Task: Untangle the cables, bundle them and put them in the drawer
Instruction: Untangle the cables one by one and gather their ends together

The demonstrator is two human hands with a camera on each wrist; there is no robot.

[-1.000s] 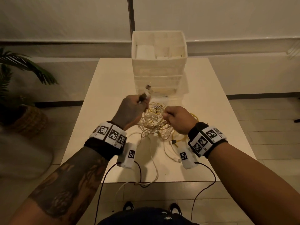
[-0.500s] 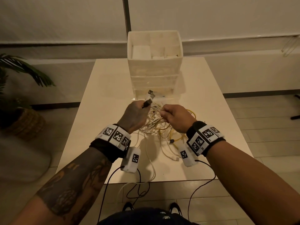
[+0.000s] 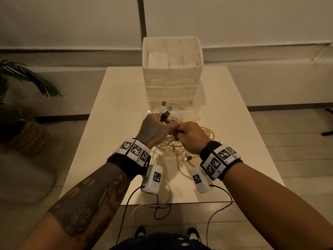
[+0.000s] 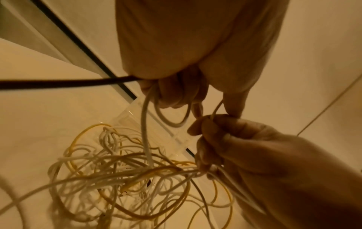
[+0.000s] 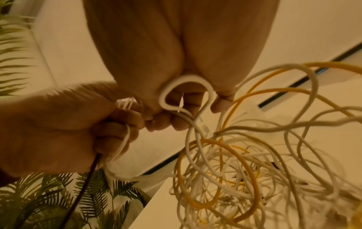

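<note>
Sprawling on the table (image 3: pixel 115 109), the tangle of white and yellow cables (image 3: pixel 173 145) lies at 6 o'clock from the drawer unit (image 3: pixel 172 76); left hand (image 3: pixel 155 130) clamps several plug ends (image 3: pixel 164 110); right hand (image 3: pixel 191 136), touching it at 3 o'clock, pinches white strands.

— What can't you make out?
— The cable tangle (image 3: pixel 173 143) is half hidden behind both hands, at 12 o'clock from the person; single strands blur together.
— Anything cut off?
— The plant (image 3: pixel 21 82) at 9 o'clock runs past the left edge. The drawer unit (image 3: pixel 172 83)'s contents are too dim to tell.
</note>
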